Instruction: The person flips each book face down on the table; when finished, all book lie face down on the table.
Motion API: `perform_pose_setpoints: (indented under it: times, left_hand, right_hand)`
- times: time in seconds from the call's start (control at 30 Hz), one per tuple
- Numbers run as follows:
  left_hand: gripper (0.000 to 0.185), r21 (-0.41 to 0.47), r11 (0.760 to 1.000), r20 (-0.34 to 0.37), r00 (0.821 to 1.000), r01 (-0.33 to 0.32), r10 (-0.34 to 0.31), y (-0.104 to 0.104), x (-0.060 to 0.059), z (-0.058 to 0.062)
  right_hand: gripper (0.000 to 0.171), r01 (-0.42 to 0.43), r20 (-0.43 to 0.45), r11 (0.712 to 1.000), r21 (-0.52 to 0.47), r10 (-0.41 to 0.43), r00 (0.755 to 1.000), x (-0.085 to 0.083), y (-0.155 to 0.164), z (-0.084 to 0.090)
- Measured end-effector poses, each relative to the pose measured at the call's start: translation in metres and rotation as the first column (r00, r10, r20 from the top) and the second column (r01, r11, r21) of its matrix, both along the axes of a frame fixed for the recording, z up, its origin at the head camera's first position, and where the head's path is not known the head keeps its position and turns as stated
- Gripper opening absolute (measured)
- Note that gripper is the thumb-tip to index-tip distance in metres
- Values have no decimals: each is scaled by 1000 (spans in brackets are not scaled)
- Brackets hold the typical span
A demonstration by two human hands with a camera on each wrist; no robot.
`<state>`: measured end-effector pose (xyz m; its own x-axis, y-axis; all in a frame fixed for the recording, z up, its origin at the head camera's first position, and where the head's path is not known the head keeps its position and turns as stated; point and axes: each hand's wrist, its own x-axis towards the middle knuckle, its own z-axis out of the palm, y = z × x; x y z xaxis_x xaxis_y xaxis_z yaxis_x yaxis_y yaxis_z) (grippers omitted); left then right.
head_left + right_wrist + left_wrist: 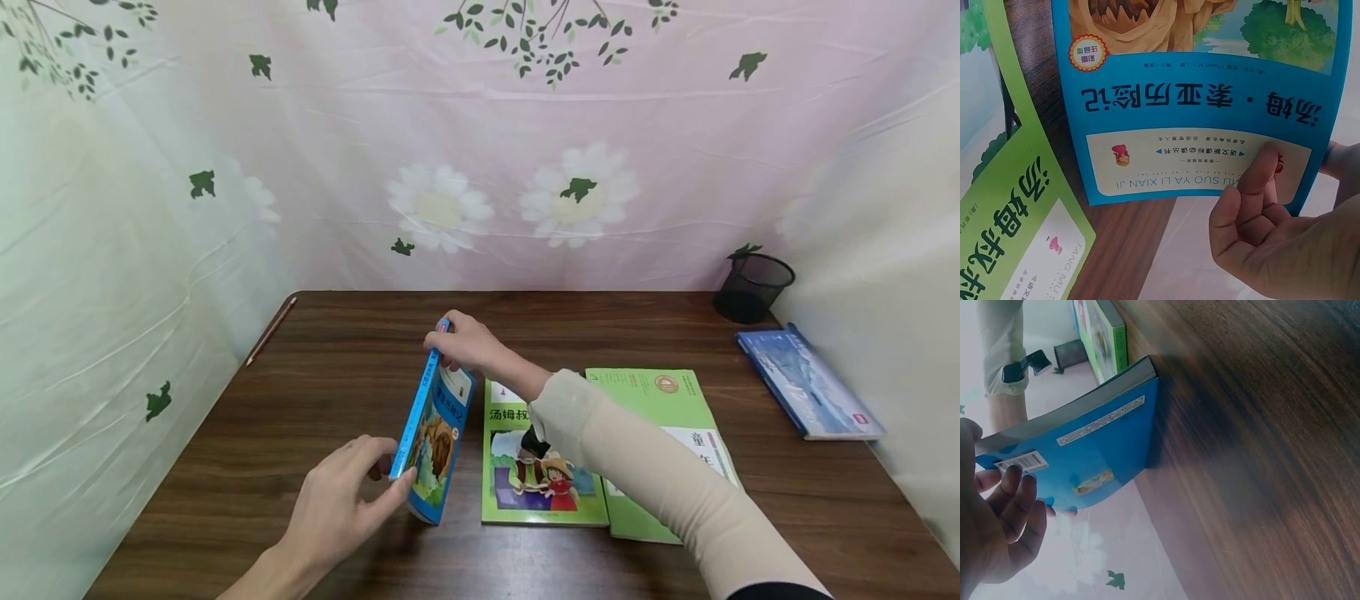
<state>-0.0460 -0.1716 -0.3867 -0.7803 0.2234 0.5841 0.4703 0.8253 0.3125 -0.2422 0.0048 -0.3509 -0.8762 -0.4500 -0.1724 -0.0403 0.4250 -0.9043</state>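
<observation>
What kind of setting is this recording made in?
Probably a home study desk: a wooden table with children's books, a blue book held on edge, a mesh pen holder, and floral cloth draped around it.

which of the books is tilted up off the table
The blue-covered book, gripped by both hands and standing on its edge; the two green books and the far blue one lie flat.

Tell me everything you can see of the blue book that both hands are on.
The blue book is a thin glossy paperback, shut, tilted up on its long edge on the wooden table. Its front shows a cartoon picture, its back a barcode. The left hand holds its near end, the right hand its far end.
</observation>
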Motion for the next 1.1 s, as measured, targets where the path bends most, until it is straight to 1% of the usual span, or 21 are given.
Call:
perform_pose_setpoints:
  times: [0.2,0.27,0.33,0.43,0.5,0.57,0.6,0.63,0.67,0.77,0.83,0.87,0.9,0.93,1.0,1.1]
  left_hand:
    - [18,29,999,51,998,26,-27,-1,1,0]
    - [17,48,999,93,995,16,-20,-1,2,-1]
    - [19,78,997,151,988,3,-15,-2,1,-2]
    - [22,137,990,254,967,-24,-12,-4,-3,-6]
    - [24,193,981,309,951,-35,-27,-7,-7,-9]
    - [25,261,964,376,926,-60,-44,-10,-12,-11]
    - [26,298,951,417,907,-80,-55,-11,-15,-12]
    - [28,338,935,468,881,-111,-65,-12,-18,-13]
    - [30,372,916,520,851,-150,-71,-13,-21,-14]
    - [38,434,857,667,739,-279,-97,-17,-30,-18]
    - [42,456,819,737,663,-348,-129,-20,-34,-21]
    - [44,463,807,760,634,-368,-146,-21,-36,-22]
    - [45,468,798,777,607,-380,-167,-22,-37,-24]
    - [46,471,794,790,584,-385,-186,-23,-39,-26]
    - [50,471,795,812,541,-383,-220,-25,-41,-28]
    - [55,456,818,833,492,-351,-253,-27,-43,-30]
  right_hand:
    - [31,11,-13,1000,-4,-11,1000,0,1,-1]
    - [31,16,-15,1000,-2,-16,1000,0,2,-1]
    - [31,20,-11,1000,-1,-20,1000,0,3,-1]
    - [32,23,-5,1000,-5,-23,1000,1,5,0]
    - [32,27,-3,1000,-4,-27,1000,1,5,0]
    - [33,30,-6,1000,-2,-30,1000,1,6,-1]
    - [33,32,-10,999,1,-32,999,1,6,-1]
    - [33,34,-13,999,2,-34,999,2,7,-1]
    - [34,35,-16,999,3,-35,999,2,7,-1]
    - [34,34,-17,999,-7,-34,999,3,8,-2]
    - [33,30,-14,999,-14,-30,999,3,8,-2]
    - [33,27,-12,999,-18,-28,1000,3,8,-3]
    - [33,26,-12,999,-20,-26,1000,3,8,-3]
    - [33,26,-10,999,-21,-26,1000,4,9,-3]
    - [33,25,-11,999,-25,-25,1000,4,9,-3]
    - [32,29,-14,999,-34,-30,999,4,10,-4]
